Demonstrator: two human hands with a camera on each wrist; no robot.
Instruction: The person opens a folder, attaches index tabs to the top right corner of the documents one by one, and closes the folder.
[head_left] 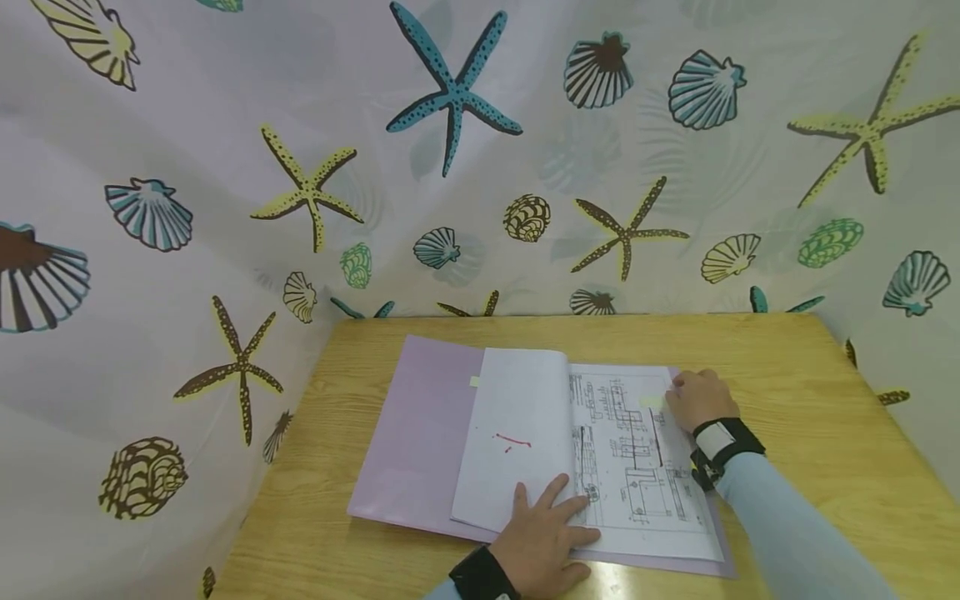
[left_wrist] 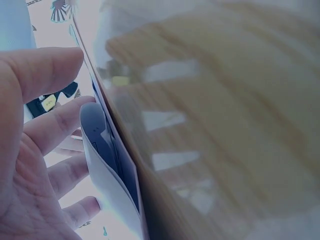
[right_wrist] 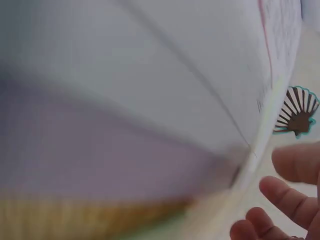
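A lilac folder (head_left: 420,433) lies spread on the table with a stack of papers inside. Its left page (head_left: 517,417) is mostly white with red marks, and the right page (head_left: 622,517) carries black line drawings. My left hand (head_left: 542,537) rests with fingers spread over the lower end of the fold; in the left wrist view its fingers lie against the curved paper (left_wrist: 100,150). At the upper right corner of the drawing page is my right hand (head_left: 703,400), its fingers bent. The right wrist view shows thumb and fingertips (right_wrist: 272,187) apart, beside the page edge.
Beneath the folder is a wooden table (head_left: 810,400). A pale curtain (head_left: 480,250) printed with starfish and shells hangs behind it and along its sides. Small pale yellow tabs (head_left: 651,402) stick to the pages.
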